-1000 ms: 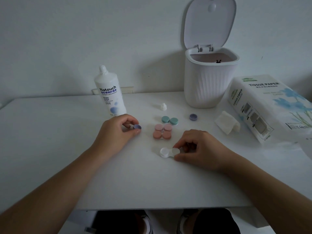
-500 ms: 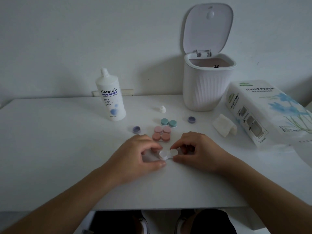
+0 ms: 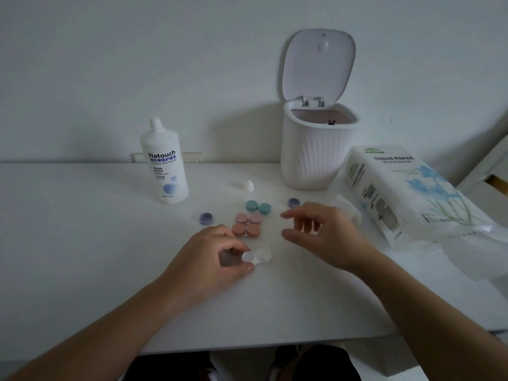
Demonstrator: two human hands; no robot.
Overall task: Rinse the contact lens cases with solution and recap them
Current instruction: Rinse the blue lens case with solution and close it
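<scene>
A white lens case (image 3: 258, 256) lies on the table in front of me. My left hand (image 3: 211, 262) pinches its left end between thumb and fingers. My right hand (image 3: 324, 232) hovers above the table to the right of the case, fingers spread and holding nothing. Behind them sit two pink cases (image 3: 247, 225) side by side and a teal case (image 3: 258, 207). One purple cap (image 3: 206, 218) lies to the left, another purple cap (image 3: 293, 202) just past my right fingertips. The solution bottle (image 3: 165, 166) stands uncapped at the back left, its small white cap (image 3: 248, 186) lying nearby.
A white bin (image 3: 316, 149) with its lid up stands at the back. A tissue paper pack (image 3: 406, 193) lies to the right, with a folded tissue (image 3: 354, 213) partly behind my right hand. The table's front edge (image 3: 247, 345) is close to me.
My right hand let go of the white case and rose toward the back right. My left hand, which set down a purple cap earlier, now holds the case's left end.
</scene>
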